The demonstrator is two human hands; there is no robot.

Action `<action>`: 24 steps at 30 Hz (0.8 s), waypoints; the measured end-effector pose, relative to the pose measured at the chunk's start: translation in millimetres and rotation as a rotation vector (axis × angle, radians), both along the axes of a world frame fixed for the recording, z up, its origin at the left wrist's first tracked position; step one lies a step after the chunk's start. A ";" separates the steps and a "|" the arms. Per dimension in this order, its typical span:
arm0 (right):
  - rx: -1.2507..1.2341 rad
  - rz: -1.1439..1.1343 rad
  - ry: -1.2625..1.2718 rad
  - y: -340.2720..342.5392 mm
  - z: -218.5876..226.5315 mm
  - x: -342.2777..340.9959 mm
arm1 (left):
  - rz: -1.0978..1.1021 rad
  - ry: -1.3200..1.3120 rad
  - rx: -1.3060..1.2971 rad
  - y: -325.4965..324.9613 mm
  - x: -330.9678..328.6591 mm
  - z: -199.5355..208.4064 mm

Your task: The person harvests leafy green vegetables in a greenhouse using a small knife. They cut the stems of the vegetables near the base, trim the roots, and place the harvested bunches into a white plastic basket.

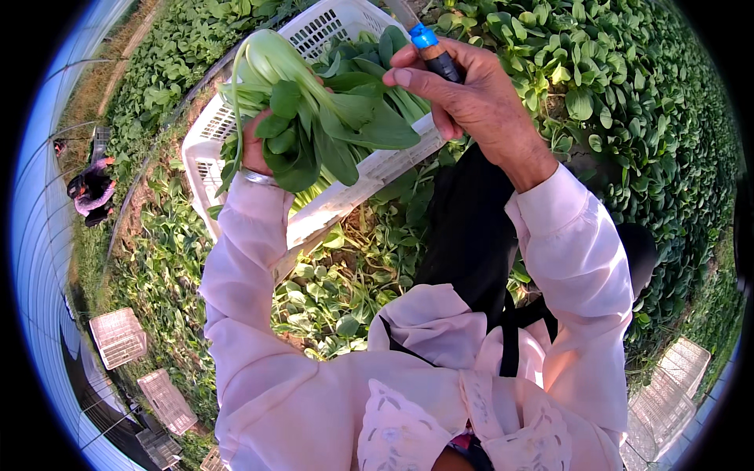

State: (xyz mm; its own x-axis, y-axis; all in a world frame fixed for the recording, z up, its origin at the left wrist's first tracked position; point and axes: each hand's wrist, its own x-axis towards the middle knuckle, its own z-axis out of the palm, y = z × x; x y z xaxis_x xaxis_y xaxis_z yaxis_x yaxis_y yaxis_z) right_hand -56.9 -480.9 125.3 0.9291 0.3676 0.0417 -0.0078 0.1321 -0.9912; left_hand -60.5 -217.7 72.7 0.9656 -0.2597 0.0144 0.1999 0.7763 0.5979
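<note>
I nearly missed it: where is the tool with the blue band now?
In the head view, the blue-banded tool is in the right hand, near the top edge, right of centre, beside the leafy greens in the left hand.

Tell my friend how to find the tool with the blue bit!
Find the white crate near the top of the picture. By its right end, look at the person's right hand, whose grip holds the tool. Unlike the green leaves around it, it has a bright blue band on a brown and black handle.
</note>
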 end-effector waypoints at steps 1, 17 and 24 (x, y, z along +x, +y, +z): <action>0.024 0.011 -0.003 6.8 -1.8 3.2 | -0.003 0.014 0.028 -1.0 -0.3 1.6; -0.077 0.345 0.230 13.8 35.8 13.1 | 0.253 -0.722 1.533 49.5 -9.7 56.9; -0.680 0.094 -0.199 -80.4 48.8 43.9 | 0.232 -1.243 2.406 118.1 -25.0 61.7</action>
State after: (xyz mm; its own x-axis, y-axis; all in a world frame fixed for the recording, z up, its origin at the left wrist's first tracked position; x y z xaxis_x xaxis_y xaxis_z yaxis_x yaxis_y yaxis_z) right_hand -13.0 -561.3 174.1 0.8907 0.4507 -0.0601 0.2005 -0.5079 -0.8378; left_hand -85.6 -99.6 134.3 0.7754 -0.5868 0.2330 -0.5369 -0.8070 -0.2458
